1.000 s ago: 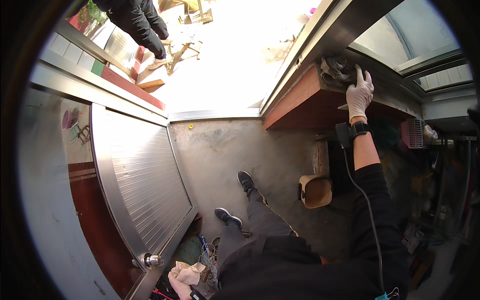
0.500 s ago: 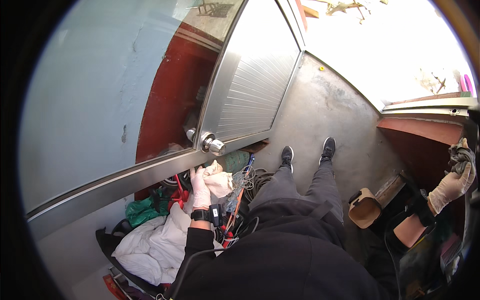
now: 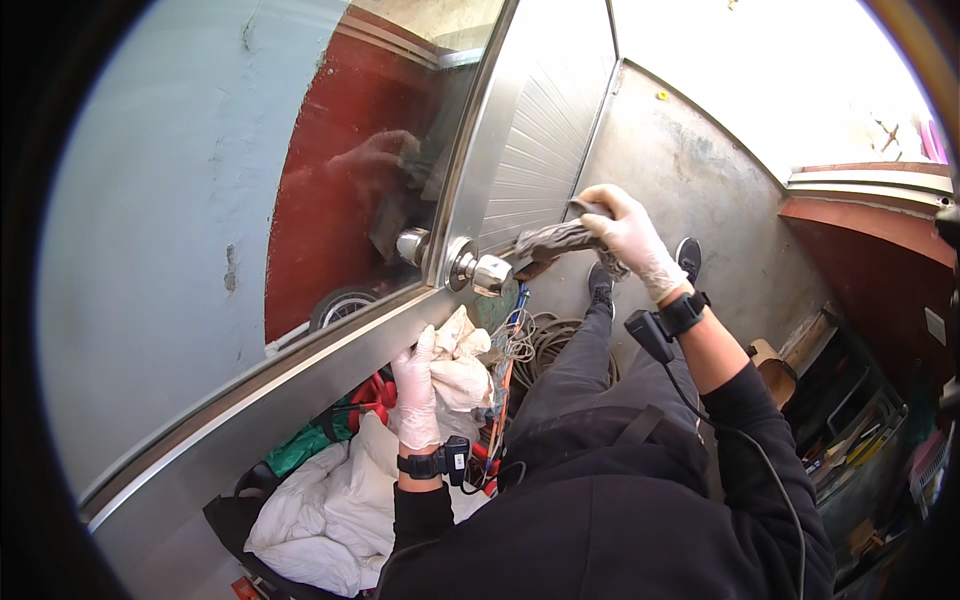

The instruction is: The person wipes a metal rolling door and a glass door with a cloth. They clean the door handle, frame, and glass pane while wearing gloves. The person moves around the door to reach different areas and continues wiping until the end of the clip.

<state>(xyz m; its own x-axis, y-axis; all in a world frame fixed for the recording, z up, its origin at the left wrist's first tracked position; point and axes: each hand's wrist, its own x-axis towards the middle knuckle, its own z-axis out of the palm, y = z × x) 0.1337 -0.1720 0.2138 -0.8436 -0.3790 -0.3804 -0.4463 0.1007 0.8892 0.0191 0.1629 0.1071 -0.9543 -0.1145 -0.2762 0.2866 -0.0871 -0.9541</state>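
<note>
Grey cloth (image 3: pixel 556 239) is gripped in the right hand (image 3: pixel 628 240), two o'clock from the doorknob (image 3: pixel 489 275); the left hand (image 3: pixel 415 388) holds cream cloth (image 3: pixel 462 368) at seven.

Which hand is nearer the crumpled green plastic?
Left. The left hand, holding a cream cloth, is close, up and right of the green plastic; the right hand, holding a gray cloth, is farther off, beyond the door knob.
</note>
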